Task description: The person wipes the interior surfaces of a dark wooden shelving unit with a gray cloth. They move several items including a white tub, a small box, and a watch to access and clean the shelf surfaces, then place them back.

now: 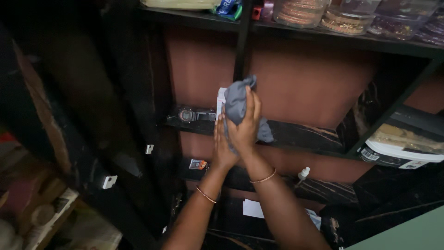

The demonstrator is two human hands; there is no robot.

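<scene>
- small white box point(221, 103) stands upright at the left end of the middle shelf point(300, 134), mostly hidden behind the cloth, red mark on its face too small to make out
- dark wristwatch point(190, 114) lies flat just left of the box on the same black marbled shelf
- top shelf point(323, 39) carries clear round tubs of bangles point(300, 11), and a blue-green packet point(227, 8) further left
- white lidded tub point(401, 155) with a label sits in the right-hand compartment, lower down
- a little red-and-dark packet point(198, 164) lies on the lower shelf, a small white-capped bottle point(304, 173) to the right of the arms, white paper slips point(253, 208) below
- shelf edges are thin and dark, a black upright post point(242, 41) splits the bays; middle shelf is bare to the right of the cloth
- grey cloth point(240, 104) is crumpled and bunched, pressed up against the box
- right hand point(245, 127) is clamped on the cloth, fingers spread over it
- left hand point(222, 148) sits flat just beside it, fingers together, touching the cloth's lower edge; can't tell if it grips anything
</scene>
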